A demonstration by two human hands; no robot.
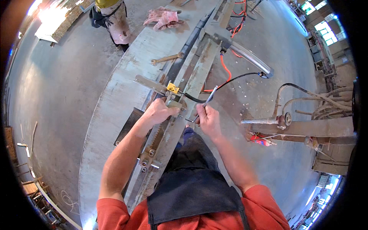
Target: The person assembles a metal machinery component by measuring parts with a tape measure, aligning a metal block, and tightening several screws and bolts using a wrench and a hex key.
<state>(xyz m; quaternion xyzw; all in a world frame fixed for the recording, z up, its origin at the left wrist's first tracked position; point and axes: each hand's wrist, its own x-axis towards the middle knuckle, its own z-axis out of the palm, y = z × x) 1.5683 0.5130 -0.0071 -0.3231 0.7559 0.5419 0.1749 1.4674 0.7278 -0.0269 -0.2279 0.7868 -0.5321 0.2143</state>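
Note:
My left hand (156,112) is closed over a small metal block (174,104) on the long steel rail, its thumb and fingers pressed against it. Right beside that hand, a yellow tag or plate (173,88) sits on the fitting, where a black cable comes in. My right hand (208,119), just to the right of the rail, is closed around an L-shaped hex key (210,96). The key's long arm points up and away, and its short bent end reaches toward the bolts by the block. Whether the tip sits in a bolt I cannot tell.
An open-ended wrench (167,58) and pink-stained work gloves (163,18) lie on the grey metal table (111,96). A pneumatic cylinder (251,59) with orange and black hoses juts out right. Another person (115,23) stands at the far left. A valve and pipe (264,120) project from the right.

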